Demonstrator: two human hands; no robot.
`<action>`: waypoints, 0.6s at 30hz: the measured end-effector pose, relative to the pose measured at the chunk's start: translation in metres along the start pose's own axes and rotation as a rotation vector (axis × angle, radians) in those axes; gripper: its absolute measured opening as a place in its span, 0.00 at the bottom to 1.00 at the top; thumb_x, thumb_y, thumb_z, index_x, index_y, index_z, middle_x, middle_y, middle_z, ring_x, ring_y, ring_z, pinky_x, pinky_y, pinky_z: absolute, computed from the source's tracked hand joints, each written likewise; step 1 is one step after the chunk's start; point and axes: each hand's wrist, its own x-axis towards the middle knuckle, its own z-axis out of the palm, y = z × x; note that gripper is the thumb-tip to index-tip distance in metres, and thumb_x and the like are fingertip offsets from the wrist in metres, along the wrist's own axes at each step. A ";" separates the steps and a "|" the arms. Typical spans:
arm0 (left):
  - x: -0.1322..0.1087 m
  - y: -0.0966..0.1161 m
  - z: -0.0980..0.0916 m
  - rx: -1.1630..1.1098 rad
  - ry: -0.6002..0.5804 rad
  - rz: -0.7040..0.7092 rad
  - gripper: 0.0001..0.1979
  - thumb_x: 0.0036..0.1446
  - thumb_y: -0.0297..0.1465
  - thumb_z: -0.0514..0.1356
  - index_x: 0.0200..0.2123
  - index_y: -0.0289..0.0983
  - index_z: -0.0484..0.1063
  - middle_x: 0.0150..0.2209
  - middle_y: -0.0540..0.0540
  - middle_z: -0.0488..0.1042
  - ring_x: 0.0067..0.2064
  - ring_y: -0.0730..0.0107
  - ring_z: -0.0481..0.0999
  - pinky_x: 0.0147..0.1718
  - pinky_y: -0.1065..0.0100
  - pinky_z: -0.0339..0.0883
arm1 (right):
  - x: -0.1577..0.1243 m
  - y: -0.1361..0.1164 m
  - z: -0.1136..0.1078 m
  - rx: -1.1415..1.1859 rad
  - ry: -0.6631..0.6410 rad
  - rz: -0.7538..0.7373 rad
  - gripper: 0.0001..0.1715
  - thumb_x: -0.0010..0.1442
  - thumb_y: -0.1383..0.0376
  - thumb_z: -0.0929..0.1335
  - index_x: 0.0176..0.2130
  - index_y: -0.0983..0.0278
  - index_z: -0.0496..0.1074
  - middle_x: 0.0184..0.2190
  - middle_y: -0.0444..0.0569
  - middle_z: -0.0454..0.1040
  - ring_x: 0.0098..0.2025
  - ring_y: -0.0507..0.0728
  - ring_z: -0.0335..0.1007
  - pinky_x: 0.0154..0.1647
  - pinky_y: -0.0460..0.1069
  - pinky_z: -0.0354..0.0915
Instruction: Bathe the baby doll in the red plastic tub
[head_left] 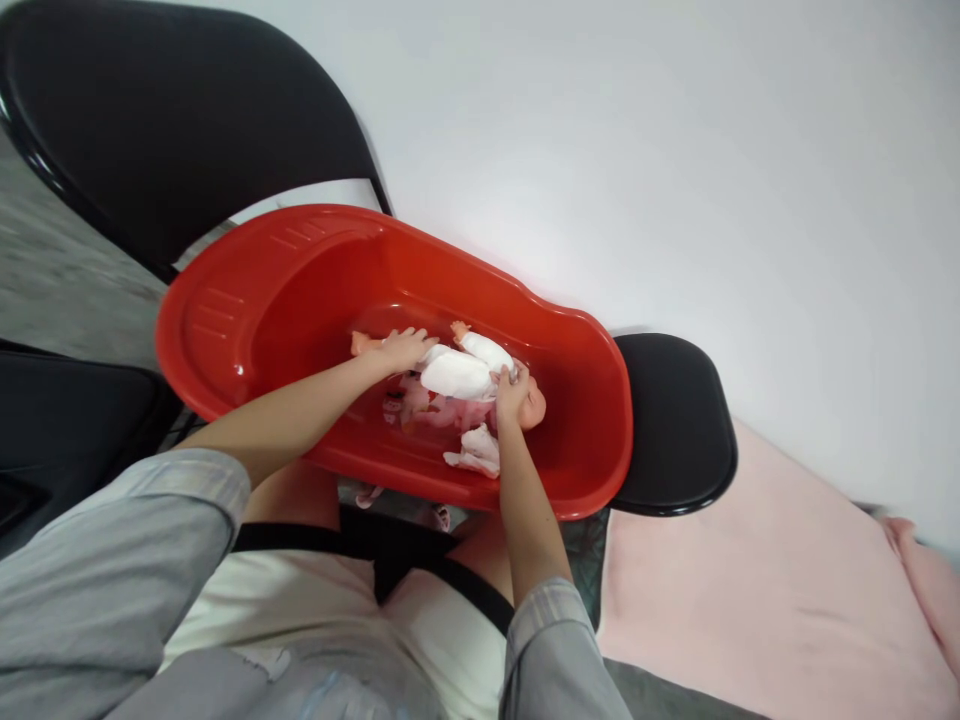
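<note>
A baby doll [457,374] with a white body lies on its side in a red baby bathtub [315,265], its head [533,405] toward the right. My left hand [406,350] is over the doll's legs, its fingers laid across them near the bare foot. At the neck and shoulder, my right hand [512,394] is closed on the doll; its head shows just beyond my fingers. Pink printed cloth [420,402] lies under and beside the doll, seemingly in shallow water. A crumpled white-and-pink cloth [477,452] sits by my right wrist.
Black chairs stand at both ends of the tub: a large chair back [172,110] at upper left and a small black seat [679,425] at right. A pink cloth [750,590] is spread at lower right. A white wall [675,150] rises behind the tub.
</note>
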 end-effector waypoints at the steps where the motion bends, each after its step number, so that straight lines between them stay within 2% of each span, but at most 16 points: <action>1: -0.001 0.000 0.001 0.011 -0.007 0.009 0.41 0.61 0.35 0.65 0.75 0.47 0.57 0.71 0.35 0.62 0.71 0.41 0.60 0.67 0.40 0.51 | 0.000 0.000 0.000 0.007 0.002 0.006 0.20 0.67 0.66 0.65 0.57 0.67 0.67 0.56 0.59 0.75 0.36 0.49 0.81 0.50 0.48 0.78; 4: -0.002 0.005 0.003 0.086 -0.021 0.066 0.58 0.52 0.36 0.74 0.78 0.39 0.46 0.74 0.27 0.55 0.74 0.38 0.53 0.70 0.35 0.38 | 0.001 0.000 0.000 -0.010 0.016 0.012 0.20 0.67 0.66 0.65 0.57 0.68 0.67 0.56 0.59 0.75 0.37 0.49 0.81 0.50 0.47 0.78; 6: -0.003 0.013 0.004 0.124 0.032 0.119 0.62 0.49 0.42 0.77 0.78 0.33 0.46 0.75 0.23 0.48 0.76 0.36 0.45 0.70 0.33 0.32 | 0.001 0.000 0.000 -0.035 0.025 0.005 0.20 0.67 0.66 0.65 0.57 0.69 0.67 0.56 0.60 0.76 0.38 0.49 0.82 0.49 0.46 0.77; 8: -0.004 0.021 0.004 0.126 0.144 0.179 0.58 0.51 0.47 0.75 0.75 0.30 0.53 0.75 0.23 0.49 0.76 0.37 0.45 0.71 0.37 0.34 | 0.002 0.000 0.000 -0.052 0.030 -0.002 0.20 0.67 0.66 0.65 0.57 0.69 0.67 0.55 0.60 0.76 0.38 0.49 0.82 0.48 0.44 0.77; 11: -0.005 0.031 0.003 0.132 0.250 0.251 0.43 0.58 0.44 0.73 0.68 0.28 0.64 0.69 0.26 0.62 0.70 0.40 0.58 0.69 0.48 0.48 | 0.003 -0.001 0.001 -0.055 0.030 -0.013 0.20 0.68 0.66 0.65 0.57 0.70 0.67 0.56 0.60 0.75 0.38 0.49 0.82 0.46 0.44 0.76; 15: -0.004 0.032 0.000 0.113 0.186 0.275 0.29 0.64 0.38 0.68 0.63 0.30 0.70 0.62 0.31 0.71 0.63 0.47 0.69 0.64 0.55 0.58 | -0.004 -0.010 -0.001 -0.162 -0.006 -0.017 0.21 0.70 0.65 0.63 0.60 0.70 0.64 0.56 0.61 0.75 0.42 0.52 0.81 0.49 0.47 0.76; 18: -0.003 0.031 0.000 0.098 0.146 0.225 0.27 0.67 0.36 0.66 0.64 0.32 0.68 0.64 0.33 0.71 0.64 0.49 0.70 0.62 0.55 0.60 | -0.016 -0.024 -0.008 -0.505 0.087 -0.041 0.24 0.69 0.63 0.67 0.60 0.68 0.65 0.62 0.64 0.69 0.55 0.58 0.77 0.61 0.51 0.70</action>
